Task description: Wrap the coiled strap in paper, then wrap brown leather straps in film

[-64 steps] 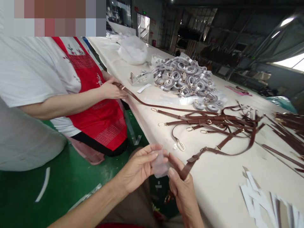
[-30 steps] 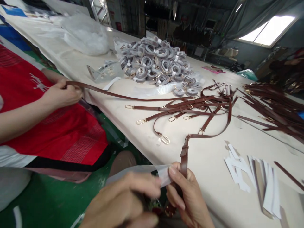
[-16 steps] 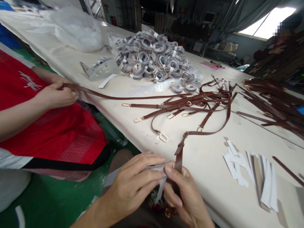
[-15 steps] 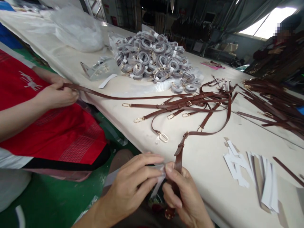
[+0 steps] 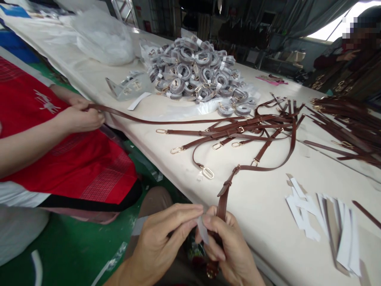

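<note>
Film [image 5: 203, 230] — a narrow, translucent plastic piece — sits between your two hands, just off the table [image 5: 262, 206] edge. Your left hand [image 5: 162, 238] has its thumb and fingertips pressed together on it; your right hand [image 5: 228, 242] pinches it with the thumb while also gripping a brown leather strap [image 5: 223, 202], which rises past a keeper loop and curves back across the table into the tangled straps [image 5: 238, 129]. Beyond lie coiled, plastic-wrapped straps [image 5: 190, 71]; on your left, a co-worker's hand [image 5: 85, 117] clasps another strap end.
</note>
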A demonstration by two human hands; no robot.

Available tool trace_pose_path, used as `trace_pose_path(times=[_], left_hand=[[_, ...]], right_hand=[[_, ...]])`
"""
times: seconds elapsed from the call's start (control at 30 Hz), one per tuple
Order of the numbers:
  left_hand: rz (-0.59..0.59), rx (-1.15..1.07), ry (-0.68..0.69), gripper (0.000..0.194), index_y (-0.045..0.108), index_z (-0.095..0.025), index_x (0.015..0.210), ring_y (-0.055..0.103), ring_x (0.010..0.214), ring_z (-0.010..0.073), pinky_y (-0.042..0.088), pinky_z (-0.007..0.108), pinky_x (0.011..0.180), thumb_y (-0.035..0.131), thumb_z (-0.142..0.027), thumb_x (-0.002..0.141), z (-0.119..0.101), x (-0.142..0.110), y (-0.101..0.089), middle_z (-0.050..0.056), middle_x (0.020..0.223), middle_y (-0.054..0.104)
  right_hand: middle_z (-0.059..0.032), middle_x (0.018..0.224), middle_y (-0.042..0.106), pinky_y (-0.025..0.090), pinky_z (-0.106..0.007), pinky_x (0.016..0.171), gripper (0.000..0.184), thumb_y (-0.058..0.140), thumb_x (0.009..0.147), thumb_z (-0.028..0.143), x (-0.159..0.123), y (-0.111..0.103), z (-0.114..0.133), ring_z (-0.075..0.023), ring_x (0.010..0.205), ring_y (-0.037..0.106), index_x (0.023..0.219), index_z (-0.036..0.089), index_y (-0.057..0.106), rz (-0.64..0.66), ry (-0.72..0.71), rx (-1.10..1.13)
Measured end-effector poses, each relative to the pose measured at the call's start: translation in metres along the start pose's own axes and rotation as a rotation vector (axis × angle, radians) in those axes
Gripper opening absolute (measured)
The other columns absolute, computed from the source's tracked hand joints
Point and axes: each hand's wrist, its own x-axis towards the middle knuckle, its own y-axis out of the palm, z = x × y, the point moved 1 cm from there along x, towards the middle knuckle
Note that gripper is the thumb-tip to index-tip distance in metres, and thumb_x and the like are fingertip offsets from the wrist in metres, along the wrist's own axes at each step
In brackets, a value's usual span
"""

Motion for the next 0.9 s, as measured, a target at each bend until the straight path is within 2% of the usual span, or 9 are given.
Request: trace_pose_path(times=[0.17,0.27,0.37,0.47,0.53,0.6,0.67,0.77,0.9], left_hand=[[-0.155,-0.432,-0.488,0.014,0.072,-0.024,0.079,0.067,0.102,0.0121,0.048,0.011,0.087,0.066,-0.027,0.092,0.001,0.004,0.005,-0.002,0.106,0.074],[-0.221,-0.719,-0.610,0.022,0.067,-0.019,0.070,0.065,0.103,0.0163,0.049,0.018,0.091,0.074,-0.033,0.085,-0.003,0.006,0.015,0.000,0.103,0.073],[-0.195,-0.861,-0.673,0.019,0.069,-0.018,0.077,0.066,0.094,0.0173,0.050,0.021,0.085,0.075,-0.034,0.084,-0.010,0.006,0.022,0.002,0.097,0.073],[-0.068,-0.899,-0.697,0.024,0.071,-0.019,0.102,0.067,0.091,0.0191,0.051,0.026,0.086,0.071,-0.038,0.087,-0.015,0.006,0.021,0.005,0.097,0.074],[-0.031,-0.856,-0.702,0.031,0.072,-0.018,0.107,0.067,0.091,0.0197,0.052,0.026,0.085,0.072,-0.041,0.086,-0.015,0.007,0.016,0.006,0.098,0.074],[-0.043,-0.778,-0.712,0.030,0.075,-0.016,0.096,0.067,0.083,0.0177,0.052,0.022,0.075,0.075,-0.043,0.083,-0.014,0.009,0.013,0.006,0.090,0.075],[-0.098,-0.729,-0.725,0.028,0.074,-0.015,0.079,0.067,0.078,0.0164,0.051,0.019,0.069,0.079,-0.043,0.079,-0.013,0.012,0.013,0.006,0.084,0.075],[-0.219,-0.754,-0.734,0.032,0.065,-0.016,0.065,0.069,0.092,0.0208,0.052,0.020,0.075,0.086,-0.040,0.071,-0.011,0.014,0.018,0.007,0.080,0.075],[-0.214,-0.845,-0.731,0.039,0.068,-0.018,0.086,0.070,0.095,0.0238,0.054,0.024,0.076,0.087,-0.047,0.068,-0.009,0.008,0.024,0.007,0.095,0.075]], right_hand=[[0.0118,0.045,0.031,0.011,-0.019,0.040,0.037,0.073,0.083,0.048,-0.009,0.001,0.004,-0.0034,0.039,0.017,0.099,0.016,0.066,-0.126,-0.168,-0.177],[0.0111,0.049,0.033,0.015,-0.020,0.045,0.054,0.080,0.077,0.047,-0.010,0.005,-0.002,-0.0053,0.045,0.020,0.119,0.017,0.063,-0.092,-0.128,-0.268],[0.0051,0.058,0.047,0.029,-0.022,0.051,0.039,0.080,0.077,0.046,-0.004,0.007,-0.011,-0.0081,0.051,0.034,0.100,0.017,0.068,-0.048,-0.188,-0.240],[-0.0005,0.072,0.058,0.038,-0.025,0.065,0.033,0.080,0.079,0.045,0.003,0.004,-0.018,-0.0119,0.066,0.045,0.080,0.016,0.064,-0.069,-0.234,-0.208],[0.0006,0.069,0.054,0.036,-0.025,0.064,0.035,0.079,0.079,0.046,0.005,0.001,-0.019,-0.0114,0.065,0.043,0.076,0.016,0.062,-0.054,-0.216,-0.253],[0.0026,0.064,0.049,0.031,-0.024,0.059,0.039,0.079,0.078,0.048,0.004,-0.002,-0.019,-0.0099,0.060,0.038,0.072,0.016,0.059,-0.032,-0.202,-0.314],[0.0037,0.060,0.046,0.027,-0.024,0.056,0.042,0.079,0.077,0.051,0.001,-0.004,-0.019,-0.0089,0.057,0.035,0.070,0.016,0.056,-0.015,-0.170,-0.361],[0.0058,0.055,0.044,0.023,-0.023,0.052,0.043,0.079,0.076,0.052,-0.001,-0.006,-0.023,-0.0073,0.051,0.031,0.074,0.016,0.057,0.002,-0.106,-0.378],[0.0064,0.053,0.044,0.020,-0.022,0.051,0.044,0.082,0.073,0.053,0.001,-0.009,-0.028,-0.0063,0.049,0.029,0.075,0.016,0.059,-0.010,-0.121,-0.271]])
